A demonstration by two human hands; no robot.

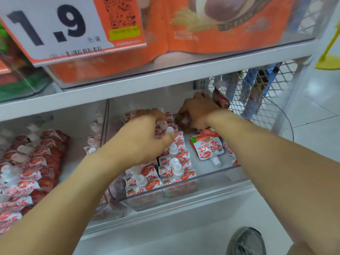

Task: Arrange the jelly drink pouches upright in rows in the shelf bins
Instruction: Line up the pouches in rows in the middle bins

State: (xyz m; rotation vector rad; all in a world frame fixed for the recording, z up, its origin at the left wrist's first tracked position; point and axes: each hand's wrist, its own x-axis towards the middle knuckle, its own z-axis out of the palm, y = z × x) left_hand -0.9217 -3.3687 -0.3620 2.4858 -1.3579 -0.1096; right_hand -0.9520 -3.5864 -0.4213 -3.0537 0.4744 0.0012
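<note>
Red-and-white strawberry jelly pouches with white caps stand in rows [171, 168] in a clear shelf bin [211, 178]. My left hand [141, 137] rests on the upright pouches in the middle of the rows, fingers curled over their caps. Deeper in the bin my right hand [197, 111] grips a red pouch [183, 120] near the back. One pouch [207, 147] lies flat, cap toward me, in the bin's right part. A dark red pouch [219, 99] leans against the mesh wall behind my right hand.
A second bin on the left [35, 162] holds more rows of pouches. Above is a white shelf [165, 74] with orange bags and a 1.9 price card [55, 28]. White mesh [257, 92] closes the right end. My shoe [246, 242] stands on the floor.
</note>
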